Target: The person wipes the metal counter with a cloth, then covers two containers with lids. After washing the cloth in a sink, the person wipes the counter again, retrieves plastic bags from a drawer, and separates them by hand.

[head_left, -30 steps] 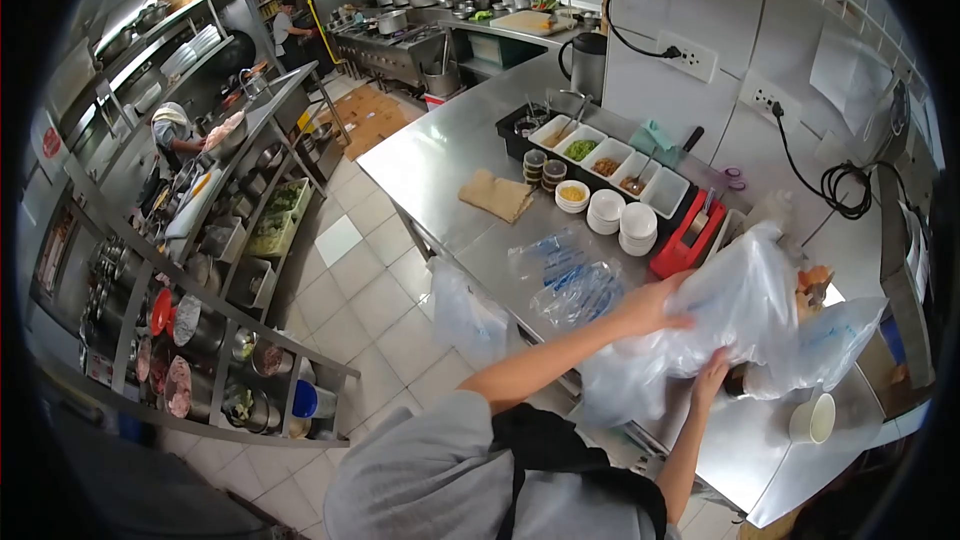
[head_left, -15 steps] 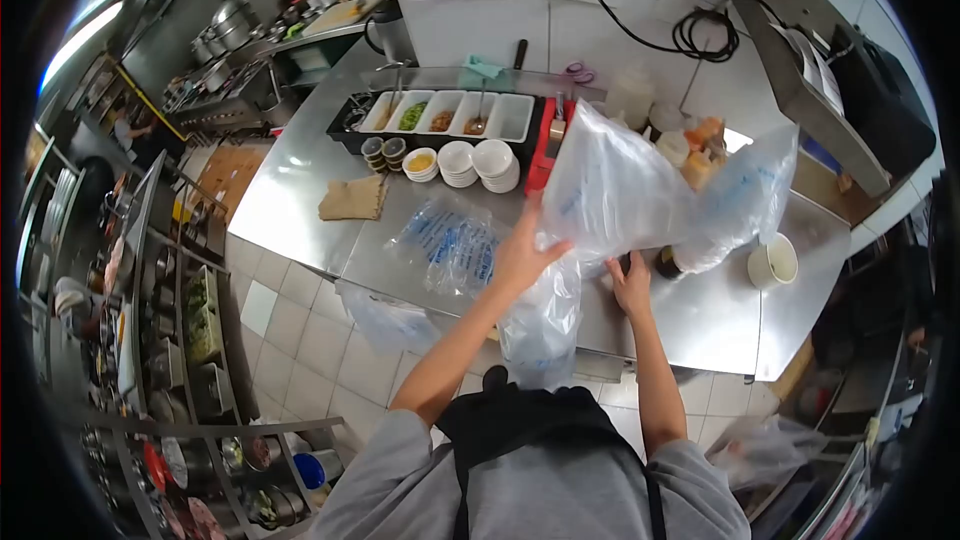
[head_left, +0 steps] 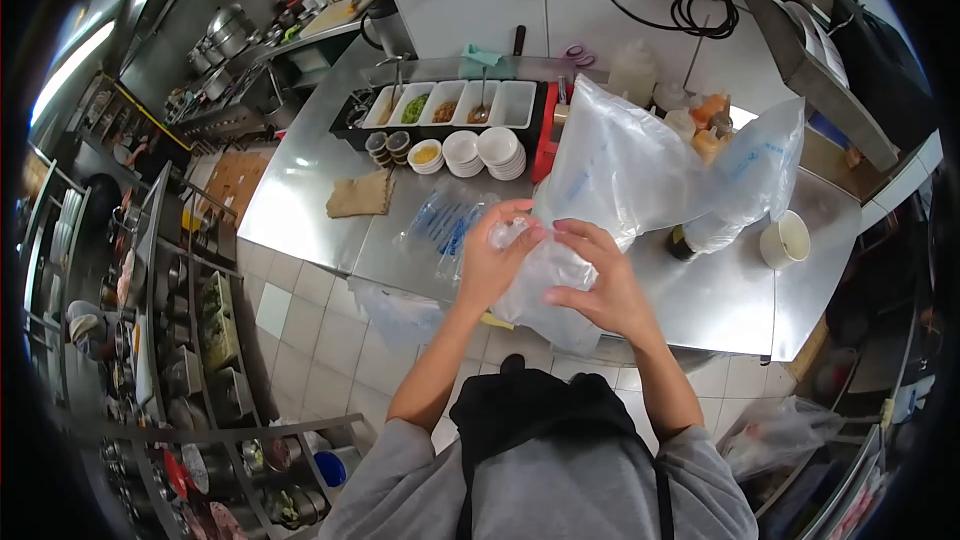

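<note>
A clear, crumpled plastic bag [head_left: 545, 290] hangs at the front edge of the steel counter, between my hands. My left hand [head_left: 500, 255] has its fingers curled round the upper part of this bag, thumb toward the right. On the bag's right side is my right hand [head_left: 605, 285], thumb and fingers apart, touching or nearly touching the plastic. Just behind stands a large, full translucent bag [head_left: 615, 165], with another puffed bag [head_left: 745, 180] at its right. Flat bags with blue print [head_left: 445, 225] lie left of my hands.
A black rack of white tubs [head_left: 515, 105] stands at the back beside a red device [head_left: 547, 135]. Stacked white bowls [head_left: 500, 152], a folded brown cloth [head_left: 360, 194] and a white cup [head_left: 785, 240] rest on the counter. A person [head_left: 130, 152] is far left.
Both hands have come together over the crumpled bag, which is now raised and gathered between them. My right hand has left the counter edge, and my left hand has let go of the large bag.
</note>
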Demonstrator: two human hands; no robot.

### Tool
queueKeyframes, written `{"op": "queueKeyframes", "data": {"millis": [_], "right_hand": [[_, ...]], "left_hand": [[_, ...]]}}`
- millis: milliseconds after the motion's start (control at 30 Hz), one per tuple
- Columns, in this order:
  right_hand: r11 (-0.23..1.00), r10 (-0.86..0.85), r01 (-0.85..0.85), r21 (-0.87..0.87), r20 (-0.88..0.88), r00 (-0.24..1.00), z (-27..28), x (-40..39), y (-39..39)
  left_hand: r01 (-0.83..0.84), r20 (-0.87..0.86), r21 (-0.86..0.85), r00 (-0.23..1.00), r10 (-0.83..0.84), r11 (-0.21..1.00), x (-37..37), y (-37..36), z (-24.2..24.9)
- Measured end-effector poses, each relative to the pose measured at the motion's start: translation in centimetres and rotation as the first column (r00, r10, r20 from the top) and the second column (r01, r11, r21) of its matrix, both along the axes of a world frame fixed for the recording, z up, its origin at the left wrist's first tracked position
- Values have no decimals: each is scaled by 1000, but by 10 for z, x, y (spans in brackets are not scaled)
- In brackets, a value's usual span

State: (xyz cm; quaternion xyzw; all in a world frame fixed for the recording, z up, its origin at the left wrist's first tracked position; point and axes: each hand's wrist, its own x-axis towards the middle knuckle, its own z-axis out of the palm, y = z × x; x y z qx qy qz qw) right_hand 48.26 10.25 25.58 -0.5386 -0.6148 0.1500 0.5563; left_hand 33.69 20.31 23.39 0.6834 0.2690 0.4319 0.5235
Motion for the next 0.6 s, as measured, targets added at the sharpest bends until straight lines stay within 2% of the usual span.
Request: {"op": "queueKeyframes", "data": {"millis": [67,100,167,200,267,300,367,400,467,600], "right_hand": [[1000,-21,19,16,79,997,-20,-3,8],[992,-117,114,-63,-61,991,-15,-1,8],[981,-184,149,-127,-338,923,-19,19,9],[981,-180,145,-127,-337,924,-14,26,6],[958,-273,203,-203,-426,863,0,35,0],[956,-279,209,-204,-426,861,-1,37,0],[954,-299,272,-125,-322,898,-7,39,0],[952,-305,278,-127,-322,896,-11,42,-1],[936,-349,343,-76,-321,881,-18,50,-4],[893,-426,450,-18,-359,830,-12,60,-14]], "left_hand": [[-102,-48,160,993,111,982,-3,1,4],[-109,-46,166,992,118,980,-7,3,3],[-145,-37,22,989,146,989,-19,10,-3],[-149,-36,21,988,150,989,-27,14,-8],[-151,-43,-220,988,145,964,-43,24,-14],[-145,-43,-221,989,139,964,-48,26,-14],[-105,112,-279,984,141,955,-57,30,-13],[-99,111,-281,985,135,955,-64,31,-8],[24,-31,-107,999,-27,994,-74,33,4],[-57,-102,-130,994,44,990,-81,38,-2]]}}
